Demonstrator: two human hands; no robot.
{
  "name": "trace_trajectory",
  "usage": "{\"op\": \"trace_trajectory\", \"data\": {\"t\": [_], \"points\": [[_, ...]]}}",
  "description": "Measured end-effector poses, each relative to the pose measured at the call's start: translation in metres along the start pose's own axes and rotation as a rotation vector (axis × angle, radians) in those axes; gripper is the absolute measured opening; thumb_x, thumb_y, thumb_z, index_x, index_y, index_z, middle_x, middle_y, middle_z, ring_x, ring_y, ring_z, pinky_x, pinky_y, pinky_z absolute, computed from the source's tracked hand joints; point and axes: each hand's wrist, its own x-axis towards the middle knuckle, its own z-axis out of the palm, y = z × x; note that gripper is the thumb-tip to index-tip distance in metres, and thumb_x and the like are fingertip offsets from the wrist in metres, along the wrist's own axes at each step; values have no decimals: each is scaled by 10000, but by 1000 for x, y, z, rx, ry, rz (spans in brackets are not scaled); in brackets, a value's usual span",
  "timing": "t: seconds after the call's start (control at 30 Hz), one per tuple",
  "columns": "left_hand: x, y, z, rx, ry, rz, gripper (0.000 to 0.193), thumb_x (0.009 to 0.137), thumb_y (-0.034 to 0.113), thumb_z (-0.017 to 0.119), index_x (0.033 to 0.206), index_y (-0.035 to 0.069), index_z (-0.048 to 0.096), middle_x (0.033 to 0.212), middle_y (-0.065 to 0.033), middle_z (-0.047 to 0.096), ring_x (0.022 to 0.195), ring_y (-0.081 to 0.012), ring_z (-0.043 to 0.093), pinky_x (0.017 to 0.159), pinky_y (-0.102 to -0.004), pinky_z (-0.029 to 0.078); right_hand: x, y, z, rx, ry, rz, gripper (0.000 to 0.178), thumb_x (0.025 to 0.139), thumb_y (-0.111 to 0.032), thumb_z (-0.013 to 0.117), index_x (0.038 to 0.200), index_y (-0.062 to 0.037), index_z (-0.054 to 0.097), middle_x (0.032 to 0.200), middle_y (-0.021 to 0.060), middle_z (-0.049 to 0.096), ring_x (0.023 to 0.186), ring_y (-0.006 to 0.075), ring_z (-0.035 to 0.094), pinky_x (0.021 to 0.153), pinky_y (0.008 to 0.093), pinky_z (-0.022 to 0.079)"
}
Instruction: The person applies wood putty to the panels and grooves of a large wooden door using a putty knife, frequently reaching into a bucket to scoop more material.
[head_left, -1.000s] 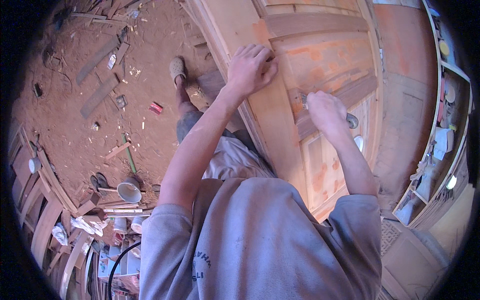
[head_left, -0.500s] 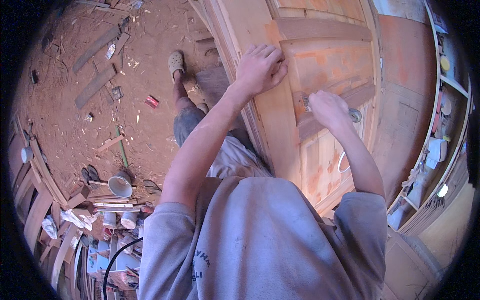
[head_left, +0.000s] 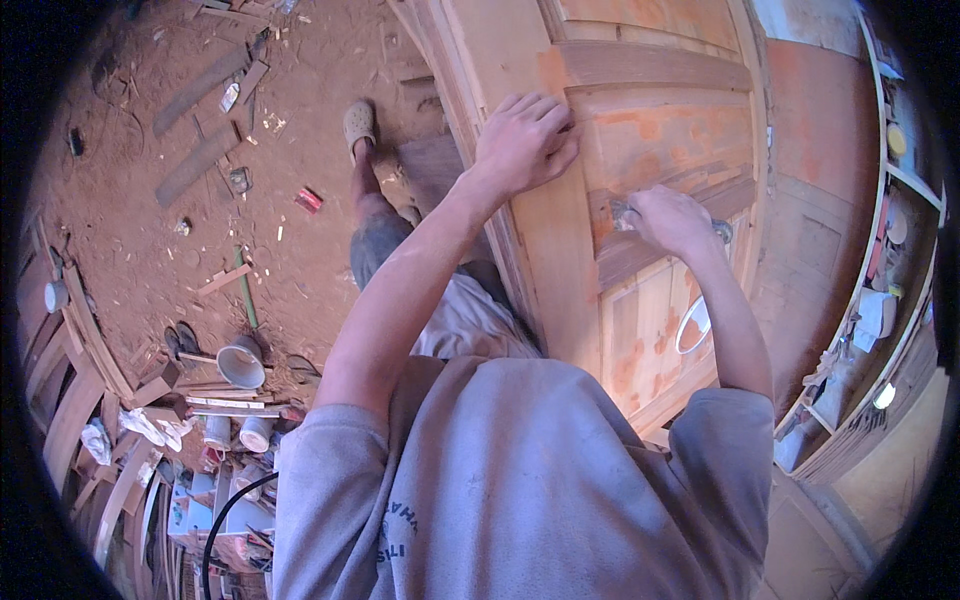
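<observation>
A panelled wooden door [head_left: 545, 260] with orange-brown patches lies in front of me. On its left stile rests my left hand [head_left: 525, 143], fingers curled in and no object showing in them. My right hand [head_left: 670, 218] is closed around a hand tool [head_left: 722, 231] over a dark cross rail [head_left: 630, 258]. The tool's rounded end sticks out behind the hand, and a pale, thin front part meets the wood by my fingertips. My fingers cover most of it, so its exact kind is unclear.
A white ring-shaped object [head_left: 692, 326] lies on the door's lower panel. To the right is a long shelf [head_left: 912, 186] holding small items. Wood pieces [head_left: 197, 163], a red packet [head_left: 309, 199] and a bucket [head_left: 240, 362] are on the dirt floor at left.
My right hand has slid slightly right along the rail with the tool. My left hand stays on the stile, and the whole view has shifted a little.
</observation>
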Motion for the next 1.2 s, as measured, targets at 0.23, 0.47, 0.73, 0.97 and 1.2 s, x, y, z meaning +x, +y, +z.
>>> {"op": "trace_trajectory", "data": {"t": [0.23,0.47,0.73,0.97,1.2], "points": [[2,2,0,33,-28,-26,135,842,215,687,836,103,612,805,-77,615,808,-290,618,747,-400,489,-3,18,22,-24,134,-61,258,921,-341,622,958,-92,675,813,161,694,855,372,679,754,523,512],[1,2,-3,35,-70,-56,159,834,225,695,861,84,628,856,-90,632,851,-294,624,769,-400,492,-4,23,34,57,197,-89,243,921,-325,625,928,-85,665,819,174,696,848,370,678,740,516,502],[3,6,-3,42,-68,-56,139,834,220,690,825,98,622,813,-65,624,809,-259,616,783,-374,471,-3,28,35,147,140,-90,279,941,-335,605,921,-64,666,854,195,701,884,378,687,775,529,512],[3,6,-2,39,-76,-60,132,840,215,688,821,103,621,801,-62,620,811,-258,616,785,-374,469,0,23,40,189,80,-82,278,945,-349,605,950,-79,671,864,178,702,887,386,672,765,526,501],[4,5,0,66,-58,-34,140,823,215,699,819,99,620,801,-60,620,817,-256,618,782,-373,466,2,24,42,314,82,-143,301,949,-370,600,947,-78,673,893,189,699,887,398,664,768,507,507]]}}
